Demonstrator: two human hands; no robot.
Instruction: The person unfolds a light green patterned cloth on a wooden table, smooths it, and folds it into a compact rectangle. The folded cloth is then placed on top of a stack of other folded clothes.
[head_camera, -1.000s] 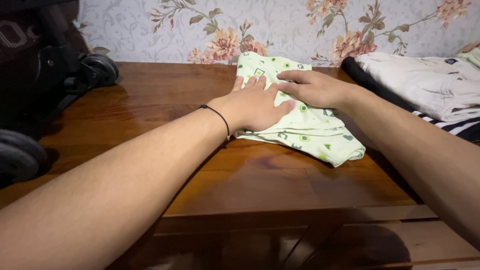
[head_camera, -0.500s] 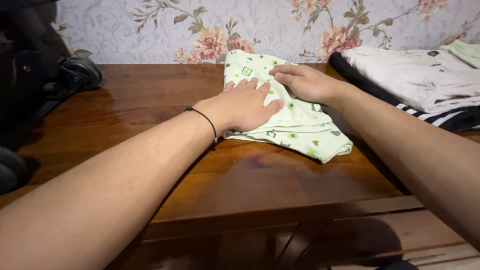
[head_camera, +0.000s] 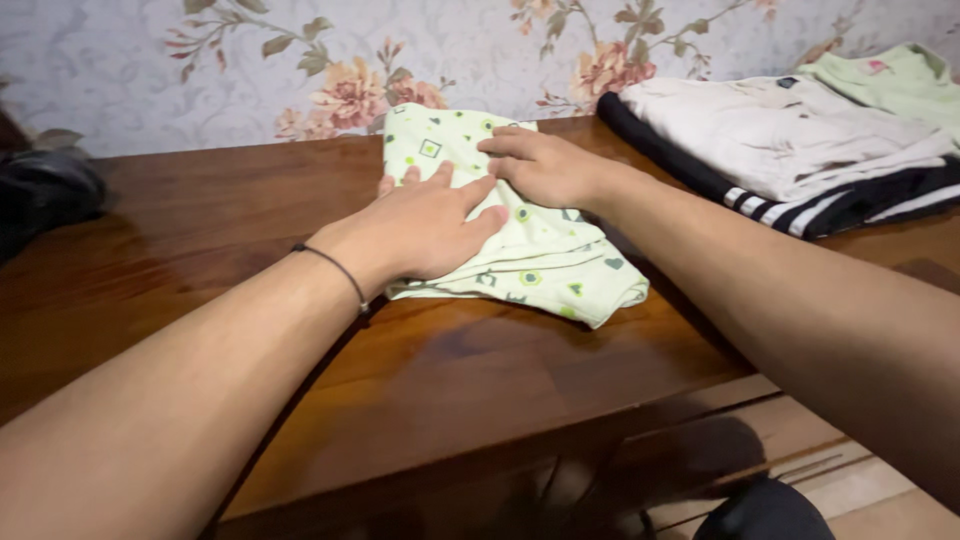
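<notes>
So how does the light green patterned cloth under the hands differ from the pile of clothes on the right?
The patterned cloth is one folded piece, pale green with small shapes; the pile of clothes is several stacked garments in white, black stripes and plain green. The left hand and right hand press flat on the cloth; nothing touches the pile. Both lie on the wooden table near the wall.

no packages, labels, signs or screens are in view.

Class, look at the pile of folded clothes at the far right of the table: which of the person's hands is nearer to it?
Right. The right hand lies closer to the clothes pile; the left hand rests farther away.
</notes>
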